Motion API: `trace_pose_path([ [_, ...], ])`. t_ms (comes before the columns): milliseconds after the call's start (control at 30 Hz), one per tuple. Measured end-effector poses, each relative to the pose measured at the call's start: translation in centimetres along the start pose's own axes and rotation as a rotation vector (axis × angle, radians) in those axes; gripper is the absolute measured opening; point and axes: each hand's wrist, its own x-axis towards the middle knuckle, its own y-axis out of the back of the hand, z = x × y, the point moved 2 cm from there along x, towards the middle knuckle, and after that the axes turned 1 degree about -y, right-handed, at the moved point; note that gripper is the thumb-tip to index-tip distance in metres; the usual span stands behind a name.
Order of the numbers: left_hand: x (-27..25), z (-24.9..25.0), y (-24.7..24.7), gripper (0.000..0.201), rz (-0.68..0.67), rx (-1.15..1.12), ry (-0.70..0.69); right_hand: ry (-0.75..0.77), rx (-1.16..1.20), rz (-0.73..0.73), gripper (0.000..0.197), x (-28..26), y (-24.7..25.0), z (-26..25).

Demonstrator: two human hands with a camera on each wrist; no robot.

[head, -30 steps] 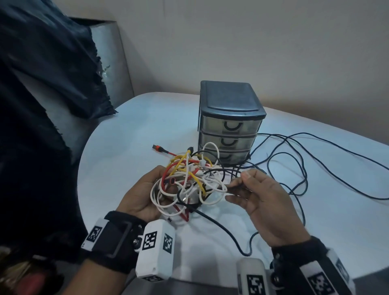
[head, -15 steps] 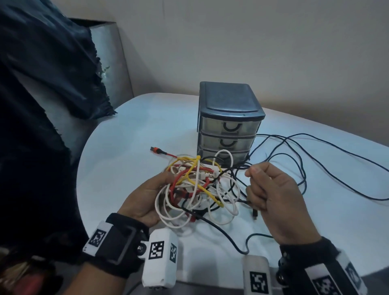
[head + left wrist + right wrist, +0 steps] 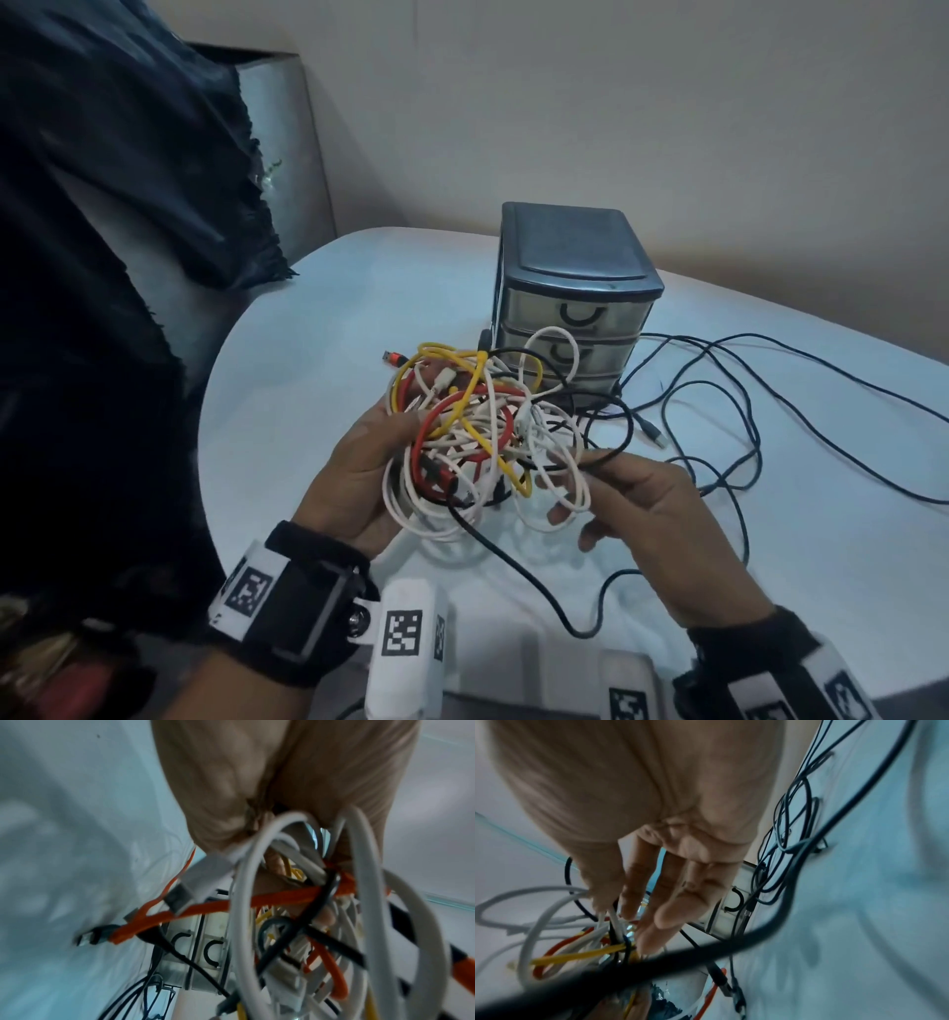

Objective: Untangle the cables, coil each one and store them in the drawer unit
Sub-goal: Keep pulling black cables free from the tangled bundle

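- The table is white with a rounded near-left corner; a dark cloth hangs at the left of the head view.
- The drawer unit stands upright on the table beyond the hands, with a dark lid and three translucent drawers, all closed.
- A long black cable sprawls in loose loops over the table right of the unit. One loose plug end lies just in front of the unit's right corner.
- The tangle of white, yellow, red and black cables is held up above the table, in front of the unit and between both hands. A red-tipped plug sticks out at its upper left.
- The left hand grasps the tangle's left side, thumb on top and fingers curled underneath; the left wrist view shows white and orange strands bunched in its palm.
- The right hand pinches a black strand, together with a white loop, between thumb and forefinger at the tangle's right edge. Its other fingers are spread out loosely and straight.
- A black strand drops from the tangle and curls over the table between the wrists.
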Motion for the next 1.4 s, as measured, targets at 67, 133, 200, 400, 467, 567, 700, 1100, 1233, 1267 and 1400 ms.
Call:
trace_pose_path([
  [67,-0.1,0.1,0.0,0.075,-0.033,-0.025,0.011,0.028,0.038,0.01,0.03,0.0,-0.1,-0.1],
  [133,-0.1,0.1,0.1,0.071,-0.059,-0.056,0.033,0.062,0.05,0.044,0.027,0.0,-0.1,-0.3],
  [200,0.0,0.0,0.2,0.069,-0.07,-0.064,0.063,0.094,0.056,0.107,0.022,0.2,-0.1,-0.5],
  [400,0.4,-0.4,0.4,0.068,-0.039,-0.087,0.056,0.086,0.115,0.182,0.025,0.4,0.4,-0.4],
  [467,0.5,-0.5,0.6,0.069,-0.028,-0.103,0.038,0.074,0.134,0.185,0.025,0.3,0.6,-0.5],
  [567,0.6,-1.0,1.0,0.077,-0.006,-0.102,0.047,0.031,0.22,0.144,0.025,0.1,0.9,-0.9],
  [700,0.2,-1.3,0.4,0.08,-0.051,-0.101,0.064,0.03,0.334,0.014,0.041,-0.2,0.9,-1.2],
  [1100,-0.4,-1.8,1.9,0.055,-0.146,-0.195,0.141,-0.069,0.156,0.127,0.016,0.0,-2.0,-0.4],
  [1233,-0.4,-1.8,1.1,0.054,-0.199,-0.16,0.127,-0.064,0.172,0.163,0.018,0.2,-1.7,-0.2],
  [1267,-0.4,-1.7,1.0,0.052,-0.204,-0.145,0.128,-0.079,0.202,0.155,0.018,0.3,-1.5,-0.1],
  [1400,-0.2,-2.2,0.4,0.046,-0.217,-0.119,0.147,-0.18,0.277,0.06,0.009,0.4,-0.4,0.0],
])
